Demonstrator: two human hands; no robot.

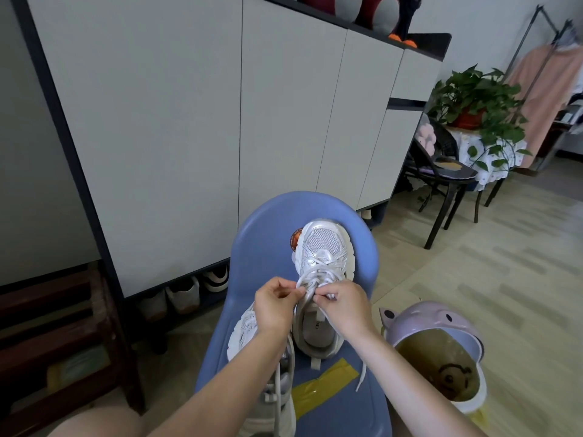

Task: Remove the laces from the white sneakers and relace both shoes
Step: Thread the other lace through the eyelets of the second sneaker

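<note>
A white sneaker stands on the blue chair, toe pointing away from me, its white lace criss-crossed over the tongue. My left hand pinches the lace at the shoe's upper left eyelets. My right hand pinches the lace on the right side, close to the left hand. A loose lace end hangs below my right wrist. The second white sneaker lies at the left of the seat, mostly hidden under my left forearm, with a lace trailing down towards me.
Yellow tape is stuck on the seat. A lilac and yellow stool stands right of the chair. A tall white cabinet fills the back, with shoes under it. A black chair and a potted plant stand at the right.
</note>
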